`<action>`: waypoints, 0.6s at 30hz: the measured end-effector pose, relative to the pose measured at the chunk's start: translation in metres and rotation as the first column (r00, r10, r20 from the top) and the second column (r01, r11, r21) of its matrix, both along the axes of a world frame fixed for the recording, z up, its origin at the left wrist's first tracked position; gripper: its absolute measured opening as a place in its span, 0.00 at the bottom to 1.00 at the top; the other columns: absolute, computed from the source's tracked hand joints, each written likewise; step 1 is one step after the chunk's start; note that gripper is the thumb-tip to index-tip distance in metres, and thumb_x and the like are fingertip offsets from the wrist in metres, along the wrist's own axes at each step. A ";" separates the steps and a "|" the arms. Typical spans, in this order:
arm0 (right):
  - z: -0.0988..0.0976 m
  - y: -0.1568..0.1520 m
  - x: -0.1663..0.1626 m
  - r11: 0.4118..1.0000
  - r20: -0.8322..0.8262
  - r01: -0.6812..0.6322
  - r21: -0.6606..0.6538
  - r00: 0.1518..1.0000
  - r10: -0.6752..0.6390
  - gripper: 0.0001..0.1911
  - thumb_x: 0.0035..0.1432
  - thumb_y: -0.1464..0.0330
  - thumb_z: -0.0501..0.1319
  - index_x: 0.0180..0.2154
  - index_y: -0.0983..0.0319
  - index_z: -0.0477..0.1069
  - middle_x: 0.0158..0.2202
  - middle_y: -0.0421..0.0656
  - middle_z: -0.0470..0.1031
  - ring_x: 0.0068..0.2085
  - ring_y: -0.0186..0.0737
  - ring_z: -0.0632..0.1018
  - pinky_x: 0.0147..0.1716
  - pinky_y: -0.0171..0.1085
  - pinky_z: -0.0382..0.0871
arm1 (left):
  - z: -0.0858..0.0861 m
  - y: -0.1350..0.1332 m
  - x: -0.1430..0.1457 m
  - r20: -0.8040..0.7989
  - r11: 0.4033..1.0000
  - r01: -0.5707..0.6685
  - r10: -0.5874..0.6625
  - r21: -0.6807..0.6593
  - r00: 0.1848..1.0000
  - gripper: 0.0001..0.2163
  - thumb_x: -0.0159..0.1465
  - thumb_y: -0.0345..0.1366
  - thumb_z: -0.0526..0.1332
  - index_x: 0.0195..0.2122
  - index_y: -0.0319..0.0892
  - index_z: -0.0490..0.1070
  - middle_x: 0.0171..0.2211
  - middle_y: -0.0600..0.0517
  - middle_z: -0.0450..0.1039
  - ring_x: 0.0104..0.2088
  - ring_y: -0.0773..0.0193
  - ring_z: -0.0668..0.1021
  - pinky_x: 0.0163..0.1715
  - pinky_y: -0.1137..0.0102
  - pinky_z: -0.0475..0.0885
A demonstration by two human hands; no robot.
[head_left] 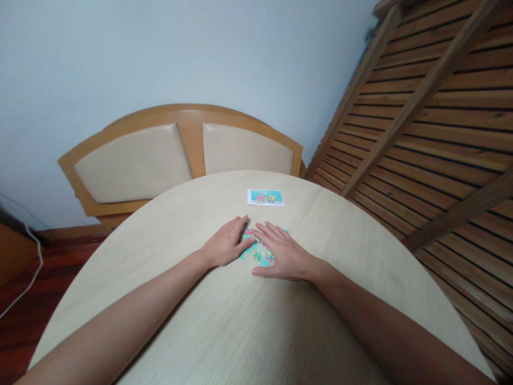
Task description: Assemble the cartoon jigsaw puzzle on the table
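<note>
A heap of small jigsaw puzzle pieces (258, 252), mostly turquoise with some pink and yellow, lies on the round pale wooden table (224, 326). Along the heap's left side rests my left hand (229, 241), fingers stretched forward and the thumb reaching over the pieces. My right hand (282, 251) curves around the right side, its fingers spread and its thumb apart near the front edge of the heap. Both hands touch or cover part of the heap, so some pieces are hidden. Beyond them lies a picture card (266, 197) with a pink and a yellow cartoon figure on turquoise.
Behind the table stands a wooden headboard (188, 139) with cream padded panels, against a pale wall (180, 53). A slatted wooden frame (433, 107) leans at the right, close to the table edge. At the left, a white cable (39, 256) hangs above the dark red floor (48, 283).
</note>
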State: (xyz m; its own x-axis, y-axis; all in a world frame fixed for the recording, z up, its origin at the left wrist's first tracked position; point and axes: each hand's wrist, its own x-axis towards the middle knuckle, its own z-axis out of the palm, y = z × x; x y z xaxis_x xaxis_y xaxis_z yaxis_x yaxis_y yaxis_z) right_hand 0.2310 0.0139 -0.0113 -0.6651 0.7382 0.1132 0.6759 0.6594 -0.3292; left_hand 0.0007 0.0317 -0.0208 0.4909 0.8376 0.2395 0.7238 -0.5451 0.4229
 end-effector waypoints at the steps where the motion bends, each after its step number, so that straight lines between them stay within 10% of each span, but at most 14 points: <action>1: -0.001 -0.002 -0.004 0.999 0.006 0.037 -0.001 0.999 -0.037 0.57 0.49 0.37 0.62 0.71 0.60 0.50 0.73 0.53 0.45 0.72 0.64 0.47 0.67 0.61 0.45 | 0.000 0.001 0.000 0.037 0.999 -0.027 0.028 -0.036 0.999 0.35 0.71 0.56 0.47 0.69 0.31 0.52 0.67 0.34 0.59 0.68 0.46 0.62 0.67 0.52 0.58; 9: -0.002 -0.005 -0.046 0.956 0.063 0.293 -0.022 0.954 -0.292 0.57 0.48 0.33 0.58 0.70 0.55 0.51 0.74 0.51 0.40 0.71 0.73 0.41 0.65 0.68 0.37 | 0.003 0.004 -0.003 0.355 0.960 -0.046 0.146 -0.275 0.923 0.30 0.74 0.52 0.40 0.71 0.39 0.46 0.69 0.40 0.57 0.68 0.55 0.62 0.69 0.56 0.53; 18: -0.004 0.023 -0.072 0.929 -0.007 0.364 0.068 0.931 -0.364 0.44 0.57 0.37 0.53 0.66 0.54 0.60 0.71 0.48 0.55 0.70 0.65 0.52 0.66 0.63 0.43 | 0.009 0.009 -0.010 0.405 0.940 -0.298 0.340 -0.164 0.849 0.26 0.72 0.47 0.43 0.65 0.35 0.58 0.63 0.37 0.65 0.63 0.51 0.69 0.65 0.54 0.61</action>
State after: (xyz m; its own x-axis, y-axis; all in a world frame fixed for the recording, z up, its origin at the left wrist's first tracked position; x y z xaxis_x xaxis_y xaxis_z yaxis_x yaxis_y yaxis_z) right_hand 0.1590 0.0368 -0.0152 -0.3528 0.9205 0.1679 0.8754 0.3881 -0.2883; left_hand -0.0091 0.0403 -0.0119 0.0620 0.9589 0.2770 0.5923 -0.2587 0.7630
